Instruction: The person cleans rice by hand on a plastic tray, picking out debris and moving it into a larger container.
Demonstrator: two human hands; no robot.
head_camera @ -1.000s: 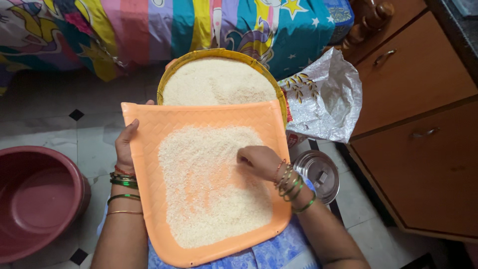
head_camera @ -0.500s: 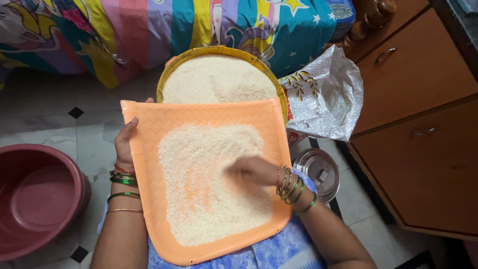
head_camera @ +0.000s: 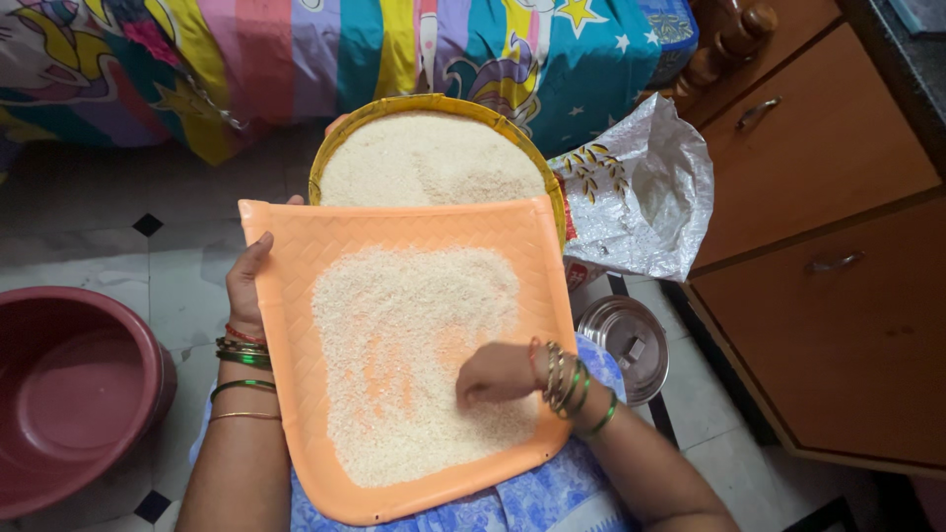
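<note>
An orange plastic winnowing tray rests on my lap, covered with a thin spread of white rice. My left hand grips the tray's left edge. My right hand lies on the rice near the tray's lower right, fingers curled down into the grains, with finger tracks showing bare orange beside it. Both wrists wear bangles. Beyond the tray stands a yellow round basin heaped with rice.
A maroon plastic tub sits on the tiled floor at the left. A steel lidded container and an open white sack lie at the right, beside wooden cabinet drawers. A colourful bedsheet hangs behind.
My right hand has slid from the tray's upper right down toward its lower right through the rice, leaving streaks. The left hand has stayed on the tray's edge.
</note>
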